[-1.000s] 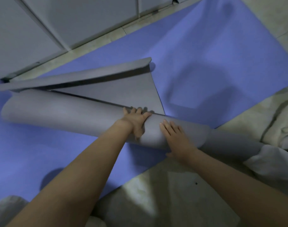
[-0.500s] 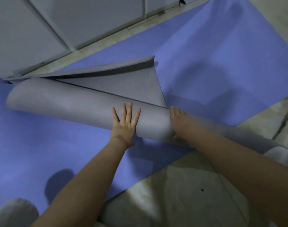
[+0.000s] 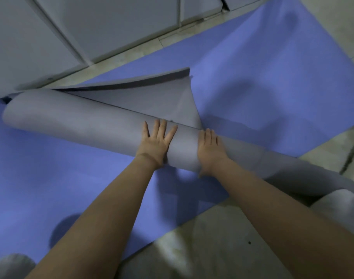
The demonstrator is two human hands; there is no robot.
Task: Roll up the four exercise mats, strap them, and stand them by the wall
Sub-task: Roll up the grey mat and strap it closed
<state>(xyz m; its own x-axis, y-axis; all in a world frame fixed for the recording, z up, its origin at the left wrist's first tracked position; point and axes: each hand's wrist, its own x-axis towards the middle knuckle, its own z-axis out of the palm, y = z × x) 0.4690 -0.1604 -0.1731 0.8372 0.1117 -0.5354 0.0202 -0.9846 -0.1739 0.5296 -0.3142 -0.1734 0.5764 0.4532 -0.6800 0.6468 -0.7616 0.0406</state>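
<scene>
The rolled mat (image 3: 71,121), grey side out, lies with its long axis running from the left edge at mid-height down to the lower right. Both hands sit on it just right of centre. The left hand (image 3: 157,140) is palm down, its fingers straight and fanned apart. The right hand (image 3: 209,147) is just beside it with a bare strip of roll between them, its fingers straight and close together, draped over the crown. Neither hand grips anything; both press flat. All the fingertips point across the axis toward the top of the frame, where the part not yet rolled begins: a loose flap (image 3: 152,95) rising from the seam just past the fingertips, its corner lifted at upper centre. The roll rests on a blue mat (image 3: 262,77) spread over the floor (image 3: 212,248), with the wall panels (image 3: 111,21) at upper left. The next push probably goes away from the body, over the flap. The roll's far left end is well away from both hands, with the left hand nearer to it, so that end may lag and skew the roll. Both arms are stretched almost straight.
</scene>
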